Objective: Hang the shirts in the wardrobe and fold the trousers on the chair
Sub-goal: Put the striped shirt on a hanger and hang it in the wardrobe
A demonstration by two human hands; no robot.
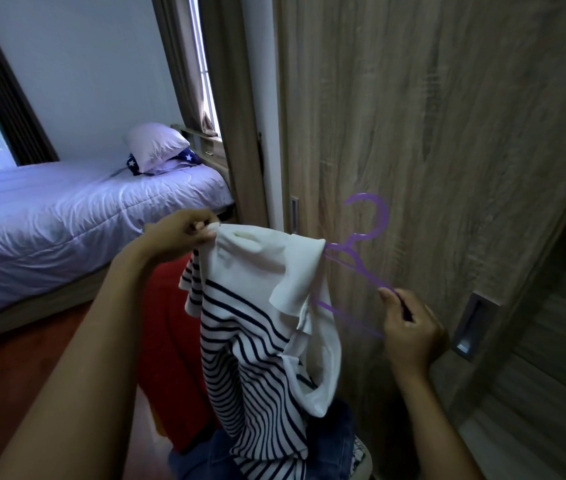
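Threading hanger into shirt, centre frame. Left hand (184, 230) pinches the striped shirt (257, 341) at its white shoulder edge, fingers curled tight on the fabric. Right hand (409, 327) grips one arm of the purple hanger (351, 244), fingers wrapped round it. Hanger's long axis runs diagonally, lower right to upper left. Its far arm is under the collar, and the hook sticks up by the wardrobe door (447, 133). Shirt lies left of the right hand. Near shoulder looks unseated; right hand is closer. Denim (205, 455) at bottom edge.

hanger (385, 214) half hidden inside shirt (260, 358), shirt hem cut off at bottom edge
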